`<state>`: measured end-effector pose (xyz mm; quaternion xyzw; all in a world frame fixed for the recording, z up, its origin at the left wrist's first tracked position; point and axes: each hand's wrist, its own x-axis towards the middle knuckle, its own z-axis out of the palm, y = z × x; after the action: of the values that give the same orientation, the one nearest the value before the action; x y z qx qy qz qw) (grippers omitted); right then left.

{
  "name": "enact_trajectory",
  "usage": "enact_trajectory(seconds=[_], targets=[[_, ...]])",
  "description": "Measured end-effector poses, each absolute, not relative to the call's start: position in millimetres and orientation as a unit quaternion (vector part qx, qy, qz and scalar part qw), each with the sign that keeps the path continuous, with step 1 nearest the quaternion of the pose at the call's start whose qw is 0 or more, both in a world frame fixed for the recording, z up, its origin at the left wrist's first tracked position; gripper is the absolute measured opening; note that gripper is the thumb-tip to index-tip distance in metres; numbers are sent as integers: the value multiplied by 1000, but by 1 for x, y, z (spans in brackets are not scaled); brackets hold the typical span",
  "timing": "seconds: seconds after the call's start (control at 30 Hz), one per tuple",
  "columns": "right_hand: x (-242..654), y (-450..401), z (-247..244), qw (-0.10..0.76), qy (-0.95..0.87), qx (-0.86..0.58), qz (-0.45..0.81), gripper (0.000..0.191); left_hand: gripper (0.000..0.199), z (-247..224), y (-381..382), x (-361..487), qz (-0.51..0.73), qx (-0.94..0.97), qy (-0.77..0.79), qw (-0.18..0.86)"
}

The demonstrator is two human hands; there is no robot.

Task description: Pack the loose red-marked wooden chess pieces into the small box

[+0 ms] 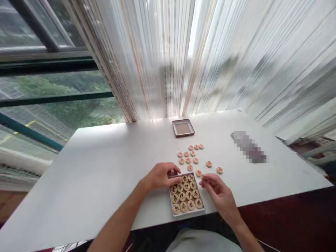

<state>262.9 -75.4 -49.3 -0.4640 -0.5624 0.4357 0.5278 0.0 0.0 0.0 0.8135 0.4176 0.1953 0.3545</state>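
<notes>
The tray [189,213] of black xiangqi pieces [189,195] sits at the near edge of the bench [105,182], open side up, its long axis running near to far and its far end leaning slightly left. It lies between the two grips: the left hand [160,175] reaches over its far left corner, though whether it clasps the rim is unclear; the right hand [219,191], fingertips drawn together, is just right of it, any piece between them indistinguishable. Red xiangqi pieces [188,160] lie beyond, the box lid [183,128] farther still.
</notes>
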Motion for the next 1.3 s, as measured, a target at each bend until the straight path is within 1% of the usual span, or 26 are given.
enact_trajectory(seconds=[0.23, 0.4, 0.53, 0.67, 0.83, 0.97, 1.1, 1.3], targets=[[257, -76, -44, 516, -557, -457, 464, 21, 22, 2, 0, 0, 199, 816, 417, 348], [253, -70, -34, 506, -602, -457, 417, 17, 23, 3, 1, -1, 198, 825, 406, 339], [249, -65, -18, 460, -668, -455, 368, 12, 26, 4, 1, -2, 198, 830, 396, 340], [240, -63, -4, 408, -692, -477, 356, 15, 30, 5, 1, -3, 195, 836, 386, 337], [226, -60, 2, 358, -700, -496, 367, 22, 26, 6, 1, -3, 194, 839, 384, 334], [222, -59, 1, 334, -706, -521, 345, 18, 27, 5, 0, -3, 197, 839, 384, 331], [218, -59, -2, 319, -726, -530, 301, 13, 26, 7, 0, -2, 197, 839, 386, 329], [213, -59, -5, 329, -752, -516, 245, 14, 25, 9, 0, -2, 192, 839, 385, 333]])
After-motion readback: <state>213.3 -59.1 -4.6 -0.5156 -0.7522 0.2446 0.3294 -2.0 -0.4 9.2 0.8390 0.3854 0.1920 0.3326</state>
